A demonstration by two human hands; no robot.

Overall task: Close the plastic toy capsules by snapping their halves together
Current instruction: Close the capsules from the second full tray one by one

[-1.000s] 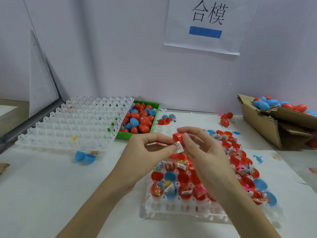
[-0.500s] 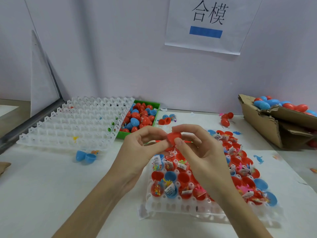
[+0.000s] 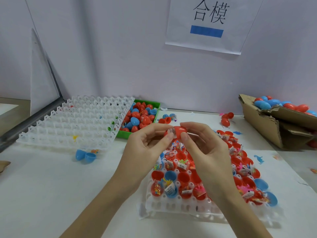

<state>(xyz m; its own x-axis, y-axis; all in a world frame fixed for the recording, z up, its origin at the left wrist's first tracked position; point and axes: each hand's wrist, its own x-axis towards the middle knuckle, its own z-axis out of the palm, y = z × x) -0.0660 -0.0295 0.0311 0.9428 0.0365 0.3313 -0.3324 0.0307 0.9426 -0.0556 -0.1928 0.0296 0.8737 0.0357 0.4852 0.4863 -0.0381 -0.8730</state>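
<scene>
A red capsule (image 3: 178, 131) with a small white label on it is held in the air between both hands, above the table's middle. My left hand (image 3: 147, 148) pinches its left end with thumb and fingertips. My right hand (image 3: 204, 146) pinches its right end the same way. Below them lies a white grid tray (image 3: 180, 206) holding several open red and blue capsule halves (image 3: 184, 177) with small toys and labels inside.
An empty white grid tray (image 3: 73, 122) lies at the left, a green bin (image 3: 155, 105) of closed capsules behind it. A torn cardboard box (image 3: 267, 124) of capsules stands at the right. A blue open capsule (image 3: 85, 156) and loose red ones (image 3: 225, 119) lie on the table.
The label that stuck out between the halves a second ago is no longer loose; the red capsule has been turned and now lies sideways between both hands' fingertips.
</scene>
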